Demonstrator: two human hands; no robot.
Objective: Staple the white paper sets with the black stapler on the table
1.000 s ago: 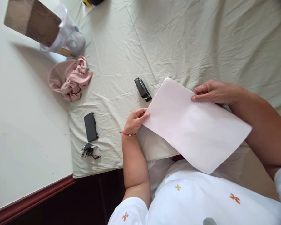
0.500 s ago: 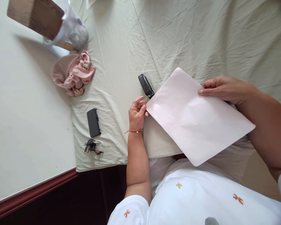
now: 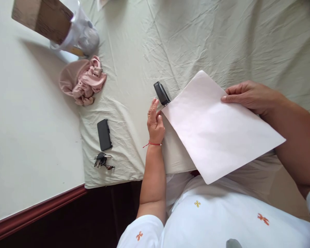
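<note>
Pale sheets of paper (image 3: pixel 219 131), how many I cannot tell, are tilted over the bed's near edge. My right hand (image 3: pixel 250 96) pinches their upper right edge, thumb on top and fingers underneath. Just off the paper's left corner is my left hand (image 3: pixel 155 122), its fingers stretched out and holding nothing. A black stapler (image 3: pixel 161 93) lies on the sheet just beyond those fingertips, its near end close to the paper's corner. Whether the stapler touches the paper I cannot tell.
On the left lie a black phone (image 3: pixel 104 134) and a bunch of keys (image 3: pixel 102 161). Pink cloth (image 3: pixel 86 82) sits behind them, near a white basket (image 3: pixel 85 38) holding a cardboard box (image 3: pixel 45 19). A white wall (image 3: pixel 28 120) borders the bed's left side.
My left hand has let go of the paper's corner and straightened its fingers toward the stapler. The paper has turned slightly in my right hand, its lower corner swinging left.
</note>
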